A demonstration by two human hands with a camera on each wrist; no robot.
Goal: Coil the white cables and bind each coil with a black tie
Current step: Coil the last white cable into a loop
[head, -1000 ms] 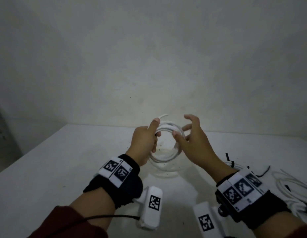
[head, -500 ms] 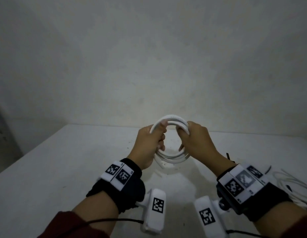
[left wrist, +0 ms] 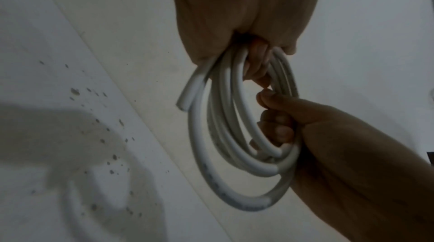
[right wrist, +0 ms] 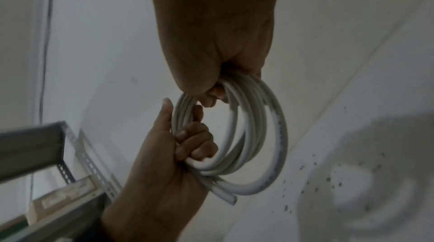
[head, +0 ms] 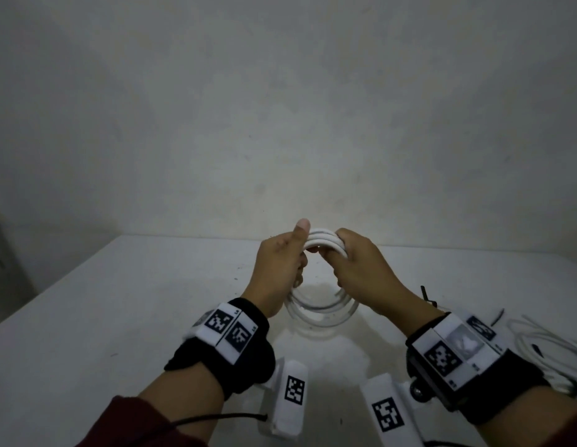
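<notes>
A coil of thick white cable (head: 322, 309) hangs upright above the white table (head: 119, 301), held between both hands. My left hand (head: 280, 269) grips the coil's left side with the thumb raised. My right hand (head: 358, 269) grips its top right. In the left wrist view the coil (left wrist: 234, 153) shows several loops and a loose cut end (left wrist: 187, 97). The right wrist view shows the coil (right wrist: 258, 134) held by my right hand (right wrist: 218, 88) above and my left hand (right wrist: 178, 144) below. A black tie (head: 427, 296) lies on the table behind my right wrist.
More loose white cable (head: 551, 346) lies in a heap at the table's right edge, with another black tie (head: 498, 316) near it. A metal shelf frame (right wrist: 47, 153) stands off the table's left side. A plain wall rises behind the table.
Both hands closed fully round the coil and drew closer to each other at its top. The coil's loops are gathered tighter, and the loose end no longer sticks up.
</notes>
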